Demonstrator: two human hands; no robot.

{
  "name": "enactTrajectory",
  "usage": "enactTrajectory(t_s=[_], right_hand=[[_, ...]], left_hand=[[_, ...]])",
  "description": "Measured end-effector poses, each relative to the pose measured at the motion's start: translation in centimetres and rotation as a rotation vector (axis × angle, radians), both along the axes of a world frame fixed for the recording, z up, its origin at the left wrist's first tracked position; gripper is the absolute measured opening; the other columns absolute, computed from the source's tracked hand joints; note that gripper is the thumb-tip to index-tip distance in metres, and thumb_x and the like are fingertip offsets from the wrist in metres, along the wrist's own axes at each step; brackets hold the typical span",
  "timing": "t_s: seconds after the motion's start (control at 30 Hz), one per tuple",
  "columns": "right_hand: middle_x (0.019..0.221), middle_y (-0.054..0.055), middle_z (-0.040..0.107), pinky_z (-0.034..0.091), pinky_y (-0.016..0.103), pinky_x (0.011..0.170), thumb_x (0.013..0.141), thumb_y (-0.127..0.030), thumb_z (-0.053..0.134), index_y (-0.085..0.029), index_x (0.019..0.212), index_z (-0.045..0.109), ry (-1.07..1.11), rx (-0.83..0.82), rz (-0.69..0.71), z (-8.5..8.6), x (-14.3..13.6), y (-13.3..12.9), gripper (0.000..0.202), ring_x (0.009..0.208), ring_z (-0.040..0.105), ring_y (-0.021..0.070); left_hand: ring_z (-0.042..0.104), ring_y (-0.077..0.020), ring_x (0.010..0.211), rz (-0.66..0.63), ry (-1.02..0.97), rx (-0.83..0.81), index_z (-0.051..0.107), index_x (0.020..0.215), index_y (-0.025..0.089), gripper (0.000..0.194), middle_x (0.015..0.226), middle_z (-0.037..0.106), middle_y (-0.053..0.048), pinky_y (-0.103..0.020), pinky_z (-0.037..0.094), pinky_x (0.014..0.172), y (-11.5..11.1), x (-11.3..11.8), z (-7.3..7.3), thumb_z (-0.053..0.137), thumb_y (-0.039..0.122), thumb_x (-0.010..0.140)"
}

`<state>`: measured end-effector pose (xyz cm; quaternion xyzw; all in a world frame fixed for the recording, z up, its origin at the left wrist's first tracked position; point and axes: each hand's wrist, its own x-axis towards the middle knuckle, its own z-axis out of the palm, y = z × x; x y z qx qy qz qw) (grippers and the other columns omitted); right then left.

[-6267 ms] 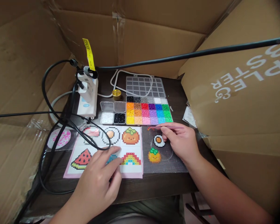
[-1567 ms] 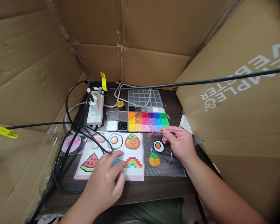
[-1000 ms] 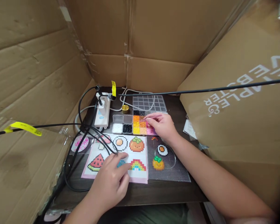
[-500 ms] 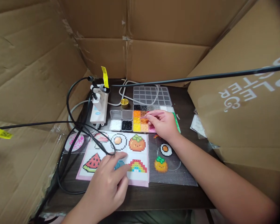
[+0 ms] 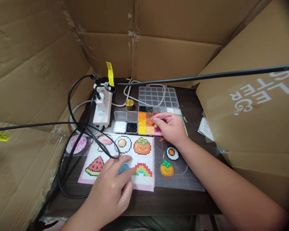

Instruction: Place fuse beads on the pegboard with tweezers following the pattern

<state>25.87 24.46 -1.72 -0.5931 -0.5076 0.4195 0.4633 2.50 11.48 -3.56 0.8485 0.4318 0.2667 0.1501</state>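
My right hand [image 5: 172, 126] is closed around pink tweezers [image 5: 162, 117], whose tips reach over the yellow and orange sections of a bead box [image 5: 142, 123]. Whether the tips grip a bead is too small to tell. My left hand [image 5: 113, 179] rests on the printed pattern sheet [image 5: 91, 163], fingers spread, with the index finger and thumb near the rainbow picture [image 5: 142, 170]. It partly hides a blue picture. To the right of the sheet, a clear pegboard [image 5: 183, 183] bears a bead persimmon [image 5: 167, 169] and a bead fried egg [image 5: 172, 153].
A power strip [image 5: 103, 110] and tangled black cables [image 5: 84, 128] occupy the left, one loop lying over the sheet. Small boxes of white beads [image 5: 119, 127] and black beads [image 5: 131, 127] stand near a gold tin [image 5: 129, 104]. Cardboard walls [image 5: 173, 54] enclose the table.
The view has shifted slightly. My right hand keeps its hold on the tweezers over the bead box, and the left hand stays on the sheet.
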Motion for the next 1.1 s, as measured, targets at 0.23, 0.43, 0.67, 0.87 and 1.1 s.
enactTrajectory(t_s=[0.23,0.43,0.67,0.87,1.1], right_hand=[[0.07,0.008,0.074,0.05,0.024,0.047,0.072,-0.035,0.072,-0.014,0.078,0.073,0.025,-0.017,-0.012,0.3,-0.1,-0.1,0.022,0.053,0.061,0.0124],[0.064,0.005,0.07,0.049,0.025,0.049,0.076,-0.031,0.071,-0.014,0.078,0.075,0.022,0.057,-0.014,0.7,0.1,-0.2,0.017,0.053,0.059,0.0118],[0.073,0.005,0.074,0.052,0.028,0.056,0.082,-0.024,0.07,-0.019,0.076,0.077,0.083,0.363,-0.067,5.0,2.0,-2.4,0.011,0.056,0.061,0.0124],[0.076,0.004,0.076,0.053,0.029,0.056,0.081,-0.023,0.073,-0.021,0.079,0.079,0.021,0.34,-0.103,5.2,4.7,-7.1,0.006,0.055,0.061,0.0122],[0.059,0.003,0.068,0.053,0.028,0.058,0.083,-0.027,0.069,-0.017,0.078,0.079,-0.102,0.104,-0.148,0.4,5.7,-8.7,0.015,0.055,0.063,0.0141]], left_hand=[[0.055,-0.0251,0.099,-0.001,-0.001,-0.003,0.068,0.106,0.02,0.03,0.127,0.058,-0.013,-0.043,0.051,0.083,0.0,0.0,0.0,0.051,0.004,0.087],[0.057,-0.0253,0.1,0.007,0.0,0.002,0.07,0.104,0.02,0.029,0.126,0.06,-0.012,-0.042,0.051,0.083,0.0,0.0,0.0,0.051,0.006,0.087],[0.056,-0.0246,0.098,-0.004,-0.01,0.015,0.07,0.103,0.019,0.029,0.124,0.06,-0.012,-0.042,0.051,0.082,0.1,0.1,0.0,0.051,0.005,0.086],[0.055,-0.0254,0.097,-0.02,-0.011,0.007,0.069,0.101,0.019,0.028,0.124,0.059,-0.013,-0.044,0.05,0.08,0.1,-0.1,-0.1,0.05,0.004,0.086],[0.055,-0.0265,0.1,-0.026,-0.008,0.026,0.069,0.106,0.019,0.03,0.127,0.058,-0.013,-0.046,0.05,0.083,0.1,-0.1,-0.3,0.051,0.004,0.087]])
